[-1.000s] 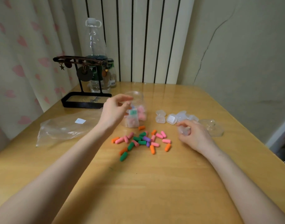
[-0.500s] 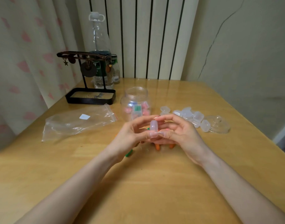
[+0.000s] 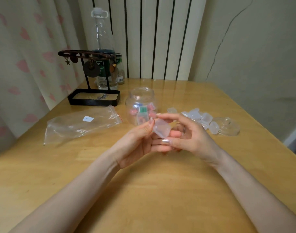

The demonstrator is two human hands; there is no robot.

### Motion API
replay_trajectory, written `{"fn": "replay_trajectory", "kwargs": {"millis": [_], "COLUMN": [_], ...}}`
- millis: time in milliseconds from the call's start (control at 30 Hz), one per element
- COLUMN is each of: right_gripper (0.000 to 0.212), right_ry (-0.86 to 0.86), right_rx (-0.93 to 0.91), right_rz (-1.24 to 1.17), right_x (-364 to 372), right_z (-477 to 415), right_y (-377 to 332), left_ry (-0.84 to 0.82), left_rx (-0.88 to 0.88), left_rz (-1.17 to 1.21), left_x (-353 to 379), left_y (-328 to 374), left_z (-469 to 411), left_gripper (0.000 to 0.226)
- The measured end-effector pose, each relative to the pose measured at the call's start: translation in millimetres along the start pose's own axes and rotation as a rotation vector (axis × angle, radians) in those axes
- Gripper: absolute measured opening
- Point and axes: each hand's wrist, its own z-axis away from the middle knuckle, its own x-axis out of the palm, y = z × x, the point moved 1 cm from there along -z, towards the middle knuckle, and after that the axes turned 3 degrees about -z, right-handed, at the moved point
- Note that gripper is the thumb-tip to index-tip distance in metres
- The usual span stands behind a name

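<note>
A small clear plastic box (image 3: 161,128) is held above the table between both hands. My left hand (image 3: 137,142) pinches its left edge with thumb and fingers. My right hand (image 3: 186,137) holds it from the right, index finger over the top and thumb underneath. Behind the hands stands an open clear jar (image 3: 141,105) holding several small boxes with pink and green contents. The loose coloured pieces on the table are hidden behind my hands.
A heap of small clear boxes (image 3: 200,118) and a glass lid (image 3: 228,126) lie to the right. An empty zip bag (image 3: 81,125) lies at left. A black stand with a tray (image 3: 93,98) and a tall bottle (image 3: 103,47) are at the back left.
My left hand left the jar and came to the middle. My right hand lifted a small box from the pile, and both hands now hold it, turned flatter toward me.
</note>
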Motion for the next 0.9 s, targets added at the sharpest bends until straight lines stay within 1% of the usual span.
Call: {"fn": "replay_trajectory", "kwargs": {"millis": [100,200,267,333,400,500,567,700,733,833,900], "right_gripper": [0.048,0.042,0.039,0.04,0.042,0.04,0.037,0.049,0.049,0.038,0.035], "right_ry": [-0.043,-0.017,0.019,0.066,0.063,0.005,0.017,0.024,0.019,-0.02,-0.066], "right_rx": [-0.01,0.019,0.014,0.024,0.057,0.083,0.08,0.117,0.138,0.188,0.238], "right_rz": [0.037,0.018,0.064,0.07,0.028,-0.039,-0.045,-0.086,-0.103,-0.147,-0.202], "right_x": [-0.1,0.6,1.9,3.5,3.4,1.9,1.0,2.0,2.5,2.4,0.1], "right_z": [1.4,2.5,2.0,2.0,1.7,1.6,1.6,0.5,0.1,-0.3,0.6], "right_y": [-0.6,-0.3,1.6,3.7,4.3,3.3,2.8,2.6,2.7,1.9,0.5], "left_ry": [-0.016,-0.028,-0.035,0.008,0.06,0.084,0.095,0.107,0.103,0.078,0.047], "left_rx": [-0.034,-0.065,-0.023,0.034,0.053,0.04,0.04,0.026,0.022,0.012,-0.006], "left_rz": [-0.012,-0.07,-0.07,-0.048,-0.036,-0.038,-0.053,-0.114,-0.119,-0.138,-0.153], "left_x": [0.5,2.6,3.3,2.9,0.6,-1.9,-3.1,-2.0,-2.0,-2.7,-2.5], "left_y": [-0.8,-1.2,-3.0,-2.9,-1.7,0.8,0.6,1.5,1.7,1.9,1.7], "left_z": [-0.7,-1.2,-1.0,-0.1,0.3,0.5,-0.1,0.6,1.0,1.3,2.2], "left_gripper": [0.049,0.055,0.056,0.058,0.054,0.047,0.047,0.043,0.042,0.043,0.042]}}
